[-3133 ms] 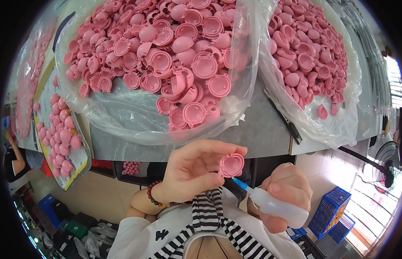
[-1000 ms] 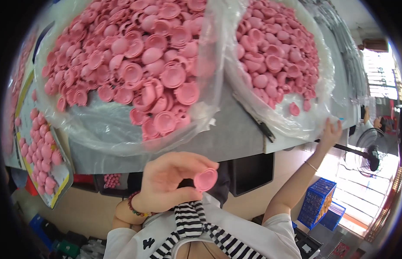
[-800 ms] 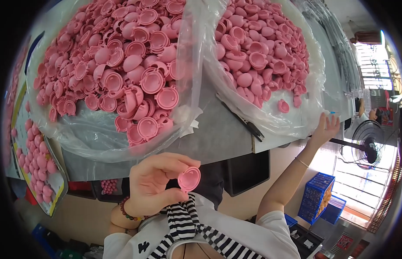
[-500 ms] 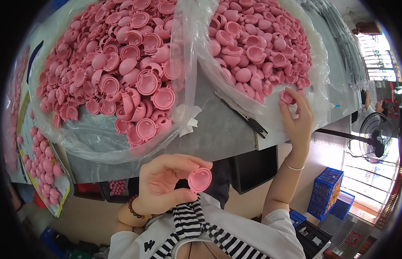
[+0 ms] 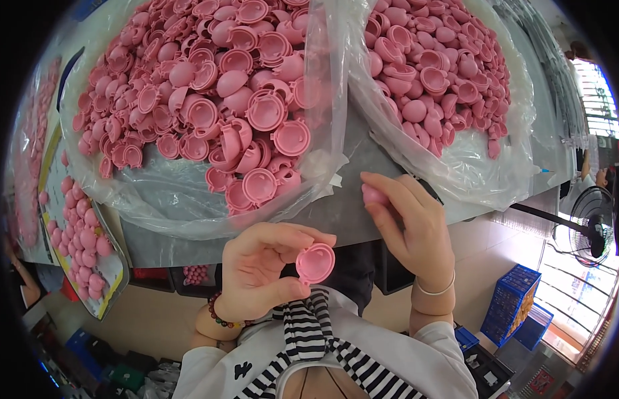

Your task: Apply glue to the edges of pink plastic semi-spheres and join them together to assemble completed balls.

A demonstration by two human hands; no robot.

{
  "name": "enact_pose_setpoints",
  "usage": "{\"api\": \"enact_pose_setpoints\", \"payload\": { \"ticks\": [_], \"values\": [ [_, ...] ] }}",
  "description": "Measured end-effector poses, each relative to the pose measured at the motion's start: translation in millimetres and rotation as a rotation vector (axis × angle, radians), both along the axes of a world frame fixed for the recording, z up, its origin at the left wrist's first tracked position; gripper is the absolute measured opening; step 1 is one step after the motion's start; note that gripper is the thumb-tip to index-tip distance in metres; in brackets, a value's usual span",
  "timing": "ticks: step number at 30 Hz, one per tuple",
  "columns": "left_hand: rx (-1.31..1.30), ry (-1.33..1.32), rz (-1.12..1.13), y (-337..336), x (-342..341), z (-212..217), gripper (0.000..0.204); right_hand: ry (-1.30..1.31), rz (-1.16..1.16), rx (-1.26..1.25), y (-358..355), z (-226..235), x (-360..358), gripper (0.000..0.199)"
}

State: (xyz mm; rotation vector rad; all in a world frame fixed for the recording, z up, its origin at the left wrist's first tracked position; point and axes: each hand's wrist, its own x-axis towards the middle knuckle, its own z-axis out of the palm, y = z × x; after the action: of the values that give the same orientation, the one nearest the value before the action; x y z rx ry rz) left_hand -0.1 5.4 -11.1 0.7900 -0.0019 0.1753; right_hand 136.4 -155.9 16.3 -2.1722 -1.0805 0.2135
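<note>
Pinched between the thumb and fingers of my left hand (image 5: 259, 269) is a round pink plastic half-shell (image 5: 316, 263), its hollow side facing up. My right hand (image 5: 412, 229) is to the right of it, over the table's front edge, with a smaller pink plastic piece (image 5: 374, 195) between thumb and forefinger. The two pieces are apart. Beyond my left hand lies a large heap of pink half-shells (image 5: 189, 93) on clear plastic sheeting. A second heap of smaller-looking pink shells (image 5: 442, 73) lies beyond my right hand.
Clear plastic sheeting (image 5: 332, 100) runs between the heaps on the grey table (image 5: 176, 251). On the left, a tray (image 5: 116, 266) carries pink balls. A dark bin (image 5: 394, 266) sits under the table edge. Blue crates (image 5: 512, 302) and a fan (image 5: 592, 229) stand at right.
My right hand has come left and nearer from the right heap, bringing a pink piece toward my left hand. My left hand still holds the half-shell. The whole view has shifted slightly.
</note>
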Motion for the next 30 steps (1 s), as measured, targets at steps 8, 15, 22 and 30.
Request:
{"api": "enact_pose_setpoints", "payload": {
  "ticks": [8,15,22,30],
  "values": [
    [0.057,-0.016,0.003,2.8,0.3,1.2,0.041,-0.077,-0.254,-0.072,4.0,4.9,-11.7,0.033],
    [0.293,0.023,0.103,-3.7,2.2,1.6,0.041,0.118,0.119,0.424,8.3,10.2,-29.5,0.035],
    [0.609,0.006,0.179,-3.1,5.1,6.7,0.036,0.028,0.189,0.464,8.7,-1.7,-28.8,0.034],
    [0.676,0.022,0.130,-5.8,6.3,4.8,0.035,-0.012,0.173,0.478,5.0,-9.4,-30.2,0.036]
  ]
}}
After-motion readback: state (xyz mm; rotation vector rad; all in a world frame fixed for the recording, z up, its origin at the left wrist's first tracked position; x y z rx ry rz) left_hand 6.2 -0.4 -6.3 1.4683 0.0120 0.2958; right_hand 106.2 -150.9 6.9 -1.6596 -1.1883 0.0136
